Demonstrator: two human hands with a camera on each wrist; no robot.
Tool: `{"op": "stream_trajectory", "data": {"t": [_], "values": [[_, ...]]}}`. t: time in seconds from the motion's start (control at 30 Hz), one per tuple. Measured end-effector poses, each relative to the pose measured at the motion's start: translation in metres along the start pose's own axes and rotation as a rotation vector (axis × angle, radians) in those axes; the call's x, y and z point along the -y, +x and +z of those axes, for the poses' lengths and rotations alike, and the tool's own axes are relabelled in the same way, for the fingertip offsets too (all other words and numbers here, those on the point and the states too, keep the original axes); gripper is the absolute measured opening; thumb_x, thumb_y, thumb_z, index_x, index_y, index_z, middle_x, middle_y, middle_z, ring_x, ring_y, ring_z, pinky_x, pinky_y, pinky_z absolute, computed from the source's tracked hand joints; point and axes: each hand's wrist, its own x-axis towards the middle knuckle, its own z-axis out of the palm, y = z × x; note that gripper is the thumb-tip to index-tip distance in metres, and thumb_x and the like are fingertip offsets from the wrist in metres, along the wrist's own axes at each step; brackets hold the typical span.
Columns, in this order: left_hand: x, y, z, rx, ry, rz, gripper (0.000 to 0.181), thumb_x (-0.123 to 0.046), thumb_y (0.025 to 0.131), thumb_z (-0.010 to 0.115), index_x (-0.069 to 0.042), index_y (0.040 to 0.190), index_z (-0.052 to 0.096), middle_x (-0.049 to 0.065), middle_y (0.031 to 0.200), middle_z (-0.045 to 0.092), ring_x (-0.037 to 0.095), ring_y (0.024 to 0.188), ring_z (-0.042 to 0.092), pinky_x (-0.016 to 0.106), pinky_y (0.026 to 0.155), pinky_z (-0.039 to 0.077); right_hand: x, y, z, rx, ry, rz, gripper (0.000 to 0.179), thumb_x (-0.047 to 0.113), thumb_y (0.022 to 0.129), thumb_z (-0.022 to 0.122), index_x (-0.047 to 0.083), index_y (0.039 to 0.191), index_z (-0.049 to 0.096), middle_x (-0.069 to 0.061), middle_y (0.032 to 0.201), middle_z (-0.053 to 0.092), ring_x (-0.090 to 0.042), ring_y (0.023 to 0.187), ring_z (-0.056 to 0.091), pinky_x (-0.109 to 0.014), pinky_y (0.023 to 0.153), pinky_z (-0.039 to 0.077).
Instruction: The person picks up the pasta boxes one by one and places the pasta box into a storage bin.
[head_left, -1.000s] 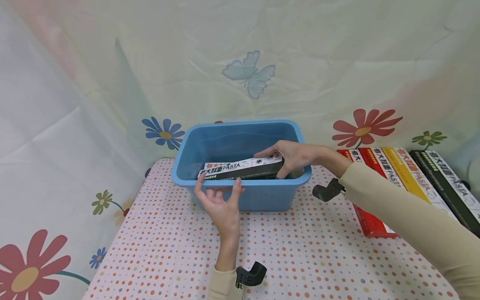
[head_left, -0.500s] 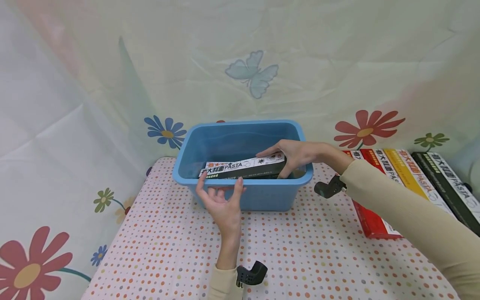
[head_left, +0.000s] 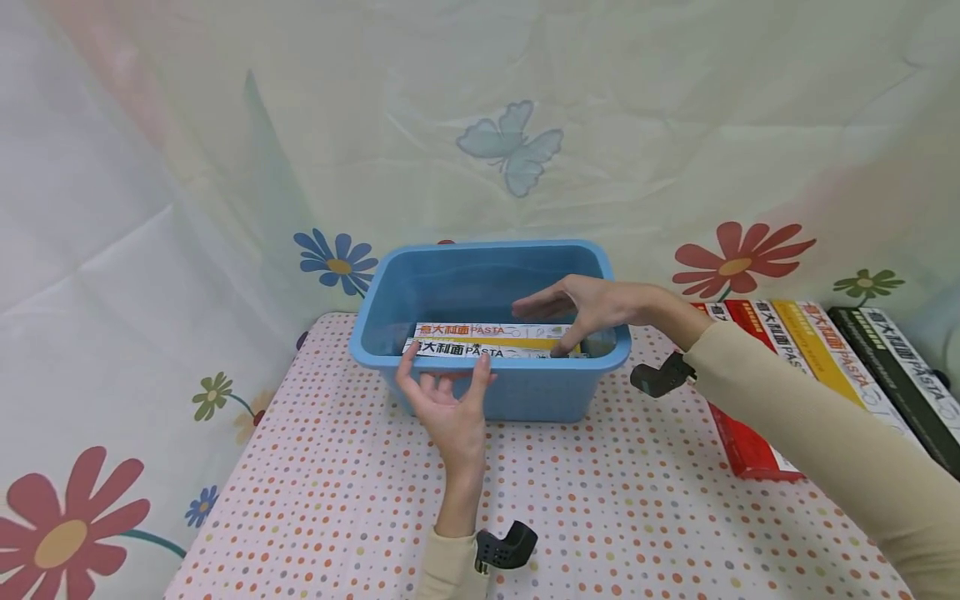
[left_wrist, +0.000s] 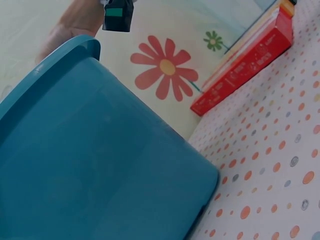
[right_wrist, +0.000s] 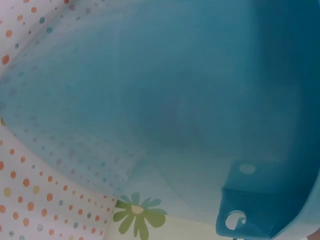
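A blue plastic tub (head_left: 540, 390) stands at the far side of the table. Inside it, a yellow-and-white pasta box (head_left: 517, 331) lies behind a black-and-white pasta box (head_left: 450, 348), whose lower part is hidden by the front wall. My right hand (head_left: 596, 302) reaches over the tub's right end, fingers and thumb spread above the boxes, holding nothing. My left hand (head_left: 450, 417) holds the tub's front rim, index finger and thumb over the edge and the other fingers curled below it. Both wrist views are mostly filled by the tub's walls (left_wrist: 100, 150).
To the right, several pasta boxes lie side by side: red ones (head_left: 750, 454), a yellow one (head_left: 817, 358) and a black one (head_left: 888, 379). A dotted cloth (head_left: 337, 492) covers the table, and a flowered curtain (head_left: 375, 100) hangs behind the tub.
The black pasta box, earlier tilted in my right hand, now lies flat in front of the yellow one. My right hand has let go and lifted slightly. My left hand stays at the rim.
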Motion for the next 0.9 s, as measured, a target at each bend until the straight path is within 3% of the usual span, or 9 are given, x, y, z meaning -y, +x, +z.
{"op": "stream_trajectory", "data": {"t": [0.2, 0.43, 0.57, 0.67, 0.77, 0.9], "values": [[0.001, 0.0, 0.0, 0.002, -0.003, -0.001, 0.085, 0.002, 0.09, 0.079, -0.01, 0.155, 0.026, 0.028, 0.132, 0.051, 0.023, 0.092, 0.064, 0.039, 0.076, 0.069, 0.001, -0.007, 0.002, -0.075, 0.057, -0.084, 0.078, 0.004, 0.09, 0.081, -0.006, 0.156, 0.041, -0.021, 0.16, 0.045, -0.038, 0.15, 0.039, -0.056, 0.124, 0.037], [0.004, 0.001, 0.002, 0.007, -0.014, 0.001, 0.085, 0.002, 0.089, 0.079, -0.01, 0.155, 0.027, 0.027, 0.13, 0.053, 0.022, 0.09, 0.063, 0.04, 0.075, 0.069, 0.001, -0.031, 0.0, -0.246, 0.075, -0.106, 0.068, 0.008, 0.096, 0.075, 0.001, 0.156, 0.045, -0.018, 0.158, 0.048, -0.036, 0.148, 0.043, -0.059, 0.12, 0.041], [0.005, 0.002, 0.003, 0.01, -0.013, -0.004, 0.085, 0.001, 0.089, 0.08, -0.01, 0.155, 0.027, 0.024, 0.127, 0.054, 0.023, 0.089, 0.064, 0.04, 0.075, 0.069, -0.001, -0.051, 0.0, -0.341, 0.117, -0.107, 0.061, 0.007, 0.1, 0.07, 0.003, 0.156, 0.046, -0.018, 0.158, 0.049, -0.033, 0.146, 0.046, -0.038, 0.113, 0.053], [0.003, 0.003, 0.001, 0.007, -0.006, -0.012, 0.086, 0.001, 0.089, 0.08, -0.01, 0.155, 0.027, 0.022, 0.127, 0.055, 0.024, 0.09, 0.065, 0.041, 0.074, 0.069, -0.004, -0.069, 0.003, -0.433, 0.12, -0.076, 0.058, 0.009, 0.102, 0.068, 0.006, 0.156, 0.047, -0.016, 0.157, 0.051, -0.032, 0.145, 0.048, -0.02, 0.103, 0.055], [0.0, 0.005, 0.0, -0.002, 0.002, -0.023, 0.087, 0.002, 0.088, 0.082, -0.011, 0.155, 0.028, 0.022, 0.126, 0.056, 0.025, 0.089, 0.066, 0.043, 0.074, 0.069, -0.008, -0.088, 0.007, -0.553, 0.091, -0.007, 0.057, 0.015, 0.103, 0.068, 0.01, 0.156, 0.048, -0.011, 0.157, 0.053, -0.028, 0.143, 0.051, -0.019, 0.1, 0.056], [-0.002, 0.007, -0.001, -0.021, -0.001, -0.041, 0.087, 0.002, 0.088, 0.082, -0.012, 0.154, 0.029, 0.024, 0.126, 0.057, 0.026, 0.089, 0.066, 0.043, 0.074, 0.069, -0.02, -0.111, 0.013, -0.699, 0.078, 0.035, 0.055, 0.017, 0.103, 0.069, 0.012, 0.155, 0.051, -0.004, 0.154, 0.056, -0.006, 0.133, 0.058, -0.018, 0.095, 0.058]]}}
